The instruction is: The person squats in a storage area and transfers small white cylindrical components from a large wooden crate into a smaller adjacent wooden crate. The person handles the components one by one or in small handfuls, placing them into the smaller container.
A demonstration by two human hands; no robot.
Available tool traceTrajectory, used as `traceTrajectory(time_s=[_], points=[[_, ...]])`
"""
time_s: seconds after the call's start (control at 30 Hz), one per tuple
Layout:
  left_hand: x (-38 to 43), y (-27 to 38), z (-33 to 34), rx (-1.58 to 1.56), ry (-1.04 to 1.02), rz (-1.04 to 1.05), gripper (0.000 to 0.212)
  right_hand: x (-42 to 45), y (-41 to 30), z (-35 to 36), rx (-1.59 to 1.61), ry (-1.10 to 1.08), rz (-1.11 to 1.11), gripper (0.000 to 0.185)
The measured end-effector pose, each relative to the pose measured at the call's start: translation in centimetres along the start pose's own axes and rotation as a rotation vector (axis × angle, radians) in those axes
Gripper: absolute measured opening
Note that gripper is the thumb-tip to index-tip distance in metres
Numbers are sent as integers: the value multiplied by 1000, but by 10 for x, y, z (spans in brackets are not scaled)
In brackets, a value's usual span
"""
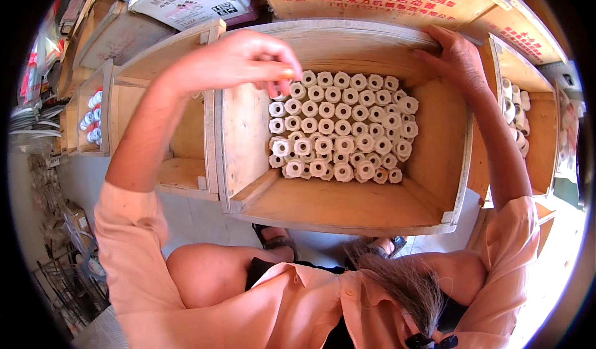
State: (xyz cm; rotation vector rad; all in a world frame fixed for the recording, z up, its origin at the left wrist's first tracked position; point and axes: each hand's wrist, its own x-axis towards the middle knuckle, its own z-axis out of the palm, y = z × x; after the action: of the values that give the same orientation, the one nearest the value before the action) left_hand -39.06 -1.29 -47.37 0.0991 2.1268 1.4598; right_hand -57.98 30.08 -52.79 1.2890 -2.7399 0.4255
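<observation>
A wooden crate [347, 216] stands before me, with many white plastic pipe fittings [343, 111] packed in rows inside. Most stand on end with round holes facing up, and a second layer sits on some of them at the front and right. My left hand [253, 62] hovers over the crate's back left corner, fingers curled close to the fittings there. It is blurred, with an orange spot at the thumb tip, and I cannot tell whether it holds anything. At the back right corner, my right hand [451, 60] grips the rim, thumb inside the wall.
Another wooden crate [186, 172] adjoins on the left; one on the right [542, 116] holds white fittings. Behind stand a printed carton [186, 2] and wooden boxes [372, 4] bearing red writing. A wire basket [65, 284] is at lower left.
</observation>
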Motion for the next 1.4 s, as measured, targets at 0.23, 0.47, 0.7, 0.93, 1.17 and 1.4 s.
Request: traceTrajectory(time_s=[0.23,0.47,0.7,0.93,1.17,1.4], points=[[110,-19,80,749,-15,63,25,3,2,-1,45,-23,12,41],[180,-37,150,647,115,106,28,1,7,-1,27,-29,-35,41],[207,-63,176,750,82,70,24,1,7,-2,40,-41,-15,41],[207,-65,171,716,92,-7,17,2,5,-2,28,-26,2,42],[147,-32,124,546,133,41,22,1,2,-1,21,25,-15,44],[36,-3,28,249,170,13,20,2,2,-5,36,-70,72,47]])
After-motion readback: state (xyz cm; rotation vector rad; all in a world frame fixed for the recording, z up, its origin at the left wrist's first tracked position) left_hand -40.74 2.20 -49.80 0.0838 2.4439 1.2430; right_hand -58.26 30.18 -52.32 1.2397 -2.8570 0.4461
